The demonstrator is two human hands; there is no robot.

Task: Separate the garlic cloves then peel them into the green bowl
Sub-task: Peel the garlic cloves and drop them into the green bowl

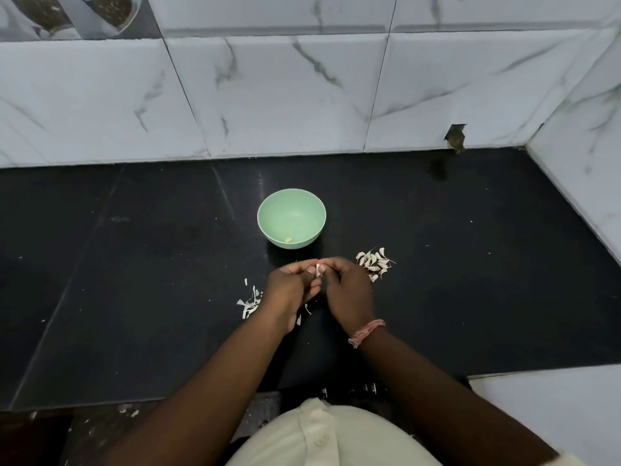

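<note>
Pinched between the fingertips of both hands, one garlic clove (318, 268) sits just above the black counter (470, 297); the left hand (291, 290) curls round its lower end while the right hand (347, 290) nips the top, where a flap of white skin stands up. A clove this small looks light and firm, with papery, brittle skin that likely tears in strips, so the pointed tip or the cut root end seems the best place to catch it with a nail. Once bare it will probably be slick and sticky, and hard squeezing could bruise it. Shed peel (250, 302) lies just left of the left hand. Beside the right hand, a heap of unpeeled cloves (373, 262) waits. Farther back stands the green bowl (291, 218), holding a single peeled clove (288, 240) near its front wall.
</note>
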